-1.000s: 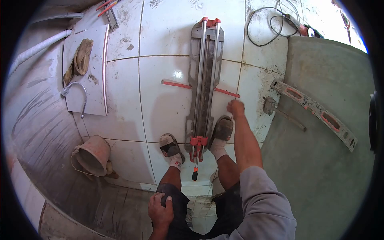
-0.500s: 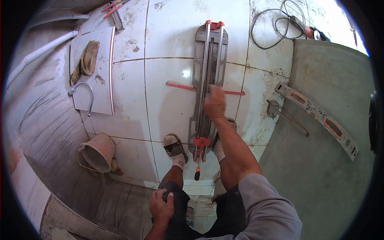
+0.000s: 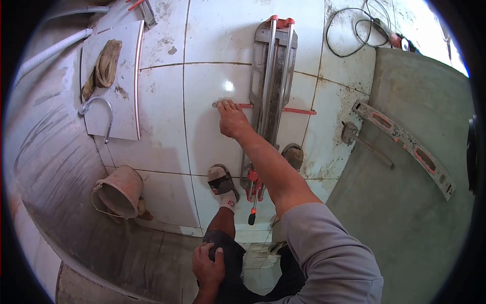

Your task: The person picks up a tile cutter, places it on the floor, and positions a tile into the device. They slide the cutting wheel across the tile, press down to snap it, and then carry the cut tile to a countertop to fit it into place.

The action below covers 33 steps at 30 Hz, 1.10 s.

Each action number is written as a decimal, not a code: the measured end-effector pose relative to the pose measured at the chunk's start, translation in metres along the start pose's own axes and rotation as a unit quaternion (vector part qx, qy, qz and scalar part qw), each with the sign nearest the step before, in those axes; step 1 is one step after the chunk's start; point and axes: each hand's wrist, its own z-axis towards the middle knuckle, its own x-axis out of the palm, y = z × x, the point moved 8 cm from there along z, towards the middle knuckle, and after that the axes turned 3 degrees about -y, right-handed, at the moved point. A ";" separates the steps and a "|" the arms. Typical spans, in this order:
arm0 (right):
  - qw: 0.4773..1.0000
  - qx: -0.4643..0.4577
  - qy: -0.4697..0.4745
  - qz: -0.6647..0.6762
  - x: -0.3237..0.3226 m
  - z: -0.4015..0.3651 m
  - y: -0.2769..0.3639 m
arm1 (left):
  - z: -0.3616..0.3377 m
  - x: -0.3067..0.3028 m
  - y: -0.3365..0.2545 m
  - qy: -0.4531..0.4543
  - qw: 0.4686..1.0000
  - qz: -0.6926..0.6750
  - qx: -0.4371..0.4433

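Observation:
A manual tile cutter [image 3: 257,76] with twin steel rails lies lengthwise on the tiled floor, its black-tipped handle [image 3: 252,219] pointing towards me. My right hand [image 3: 233,119] reaches across to the cutter's left side. Its fingers are bent over the outer part of the red support arm [image 3: 246,106]; the fingertips are partly hidden. A second red support arm [image 3: 299,111] sticks out on the right. My left hand [image 3: 208,266] rests on my knee with its fingers loosely spread, holding nothing.
A bucket [image 3: 119,192] lies tipped at left, below a white panel [image 3: 129,101] bearing a strap [image 3: 107,63] and a curved faucet spout [image 3: 110,114]. To the right are a mallet [image 3: 350,133] and a spirit level [image 3: 400,139]. A corded tool [image 3: 390,36] lies behind.
My right hand has moved from above the cutter's rails to its left support arm, whose outer end has swung slightly towards me. My left hand stays on the knee.

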 end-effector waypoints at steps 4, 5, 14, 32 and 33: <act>1.000 -0.002 -0.028 0.001 0.003 -0.010 -0.006 | -0.001 -0.002 0.003 0.001 1.000 -0.003 -0.001; 1.000 -0.004 -0.027 0.000 0.001 -0.015 -0.004 | -0.001 -0.002 0.003 -0.003 1.000 -0.007 0.001; 0.947 0.109 -0.287 0.091 -0.087 -0.101 -0.087 | -0.011 0.005 0.007 -0.012 0.999 -0.013 0.029; 0.951 0.288 -0.064 -0.089 -0.063 -0.160 -0.223 | -0.032 0.023 -0.018 -0.036 0.998 0.022 0.037; 0.962 0.265 -0.042 -0.054 -0.062 -0.169 -0.210 | -0.036 0.025 -0.018 -0.039 0.998 0.020 0.040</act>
